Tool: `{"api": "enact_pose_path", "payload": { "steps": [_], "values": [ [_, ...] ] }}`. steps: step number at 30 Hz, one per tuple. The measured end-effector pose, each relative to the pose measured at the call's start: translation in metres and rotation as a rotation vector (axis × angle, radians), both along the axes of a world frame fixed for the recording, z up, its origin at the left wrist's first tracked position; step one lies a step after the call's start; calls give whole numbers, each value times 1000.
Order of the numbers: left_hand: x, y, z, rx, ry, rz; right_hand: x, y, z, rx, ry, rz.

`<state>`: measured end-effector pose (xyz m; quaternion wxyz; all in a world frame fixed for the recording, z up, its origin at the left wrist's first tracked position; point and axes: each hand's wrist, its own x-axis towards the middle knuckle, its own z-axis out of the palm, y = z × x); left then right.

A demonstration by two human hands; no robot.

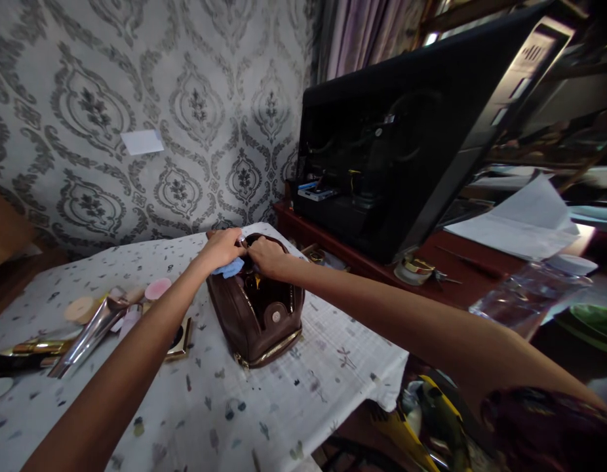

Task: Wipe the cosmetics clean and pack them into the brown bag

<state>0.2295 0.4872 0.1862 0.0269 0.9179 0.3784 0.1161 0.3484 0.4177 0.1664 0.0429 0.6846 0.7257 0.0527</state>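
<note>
A brown handbag (pixel 232 314) with gold zips stands on the cloth-covered table, its top open toward me. My left hand (pixel 223 249) is at the bag's far left rim, fingers curled, with a bunched blue cloth (pixel 229 268) held under the palm. My right hand (pixel 268 257) is closed over the bag's opening, close to the left fingertips; what its fingers grip is hidden. Inside the dark opening a small yellow thing (pixel 257 282) shows. A round snap sits on the bag's flap (pixel 274 316) at the near end.
Left of the bag lie a silver tube (pixel 90 337), a pink round item (pixel 157 288), a gold-edged compact (pixel 180 341) and other cosmetics. A black computer case (pixel 382 144) stands on the red-brown desk at right, near a tape roll (pixel 414 270), papers (pixel 520 219) and a clear plastic bottle (pixel 524 292).
</note>
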Motion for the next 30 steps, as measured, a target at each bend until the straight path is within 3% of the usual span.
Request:
{"api": "enact_pose_path", "payload": {
  "steps": [9, 21, 30],
  "values": [
    [1, -1, -1, -27, -29, -9, 2, -11, 4, -1, -6, -50],
    [9, -1, -16, -25, 78, -18, 2, -13, 17, -84, 6, -58],
    [15, -6, -25, -22, 152, 30, 5, -28, 37, -18, 16, -10]
  ]
}}
